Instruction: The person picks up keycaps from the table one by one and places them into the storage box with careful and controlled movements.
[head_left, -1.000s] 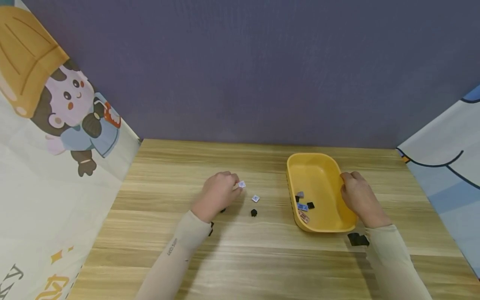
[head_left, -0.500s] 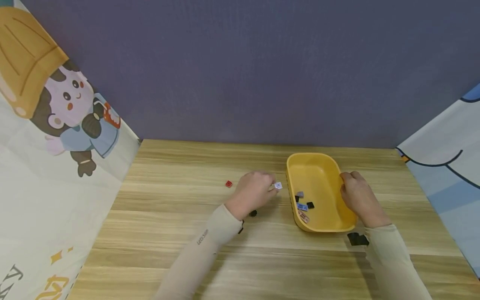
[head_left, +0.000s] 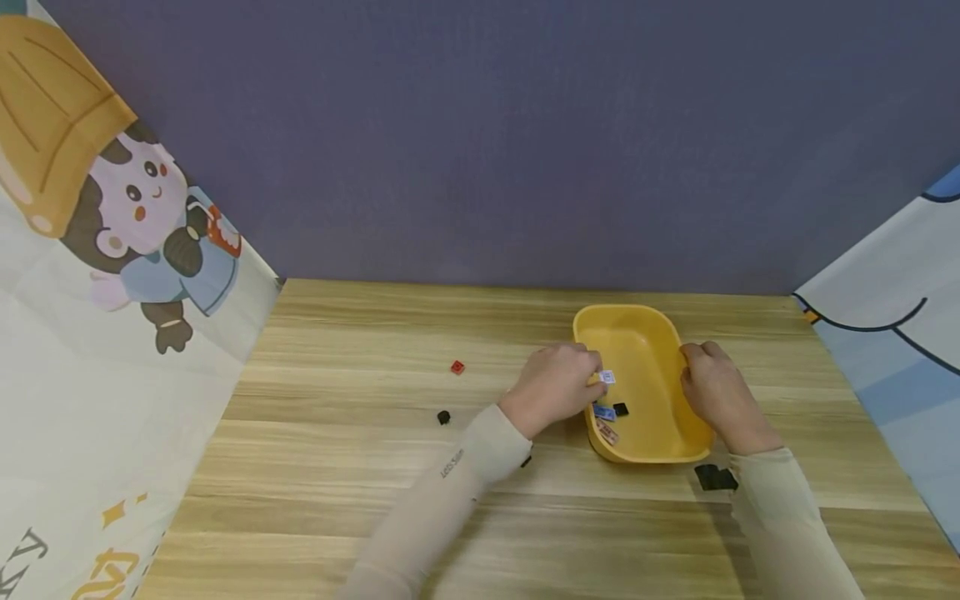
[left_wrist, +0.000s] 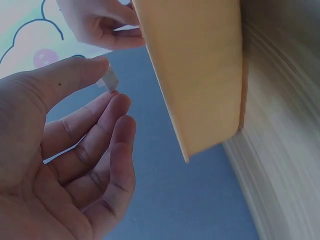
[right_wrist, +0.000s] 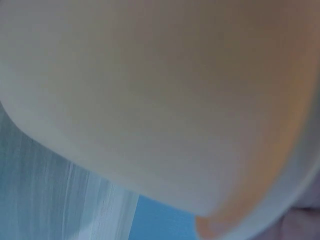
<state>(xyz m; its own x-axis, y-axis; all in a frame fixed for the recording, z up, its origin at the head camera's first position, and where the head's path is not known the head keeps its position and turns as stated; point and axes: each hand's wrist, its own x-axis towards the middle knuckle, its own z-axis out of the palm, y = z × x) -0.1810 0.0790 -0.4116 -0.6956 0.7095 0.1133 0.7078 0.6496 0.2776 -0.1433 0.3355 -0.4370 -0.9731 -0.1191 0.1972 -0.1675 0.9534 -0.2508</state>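
Here, you are working at a table (head_left: 315, 508) with a pale wood-grain top whose streaks run side to side. A plain dark grey-violet panel (head_left: 480, 142) stands across its far edge. To your left, a white printed panel (head_left: 52, 400) shows a cartoon figure (head_left: 135, 196) in a big orange hat and blue clothes; to your right, a white and blue panel (head_left: 885, 292) carries thick black outlines.

As for writing, the left panel has dark letters ending in "ky" low in the corner, with cut-off yellow lettering (head_left: 101, 579) beside them that you can't read surely. Your left sleeve (head_left: 461, 467) bears a short dark line of print, apparently beginning "Lets". The white tile (head_left: 607, 377) has a printed mark, too small to make out, as is the print on the blue piece (head_left: 603, 412) and the orange-brown piece (head_left: 607, 432).

The grip of your left hand (head_left: 553, 385) is narrow, pinching that white tile between thumb and fingertip above the left side of the yellow tray (head_left: 651, 461). Your right hand (head_left: 720, 396) grips the tray's right rim. Inside lie the blue and orange-brown pieces and a black piece (head_left: 621, 409). A red tile (head_left: 457, 367) and a black part (head_left: 444, 417) lie on the table to the left; dark pieces (head_left: 716, 477) lie beside your right cuff.
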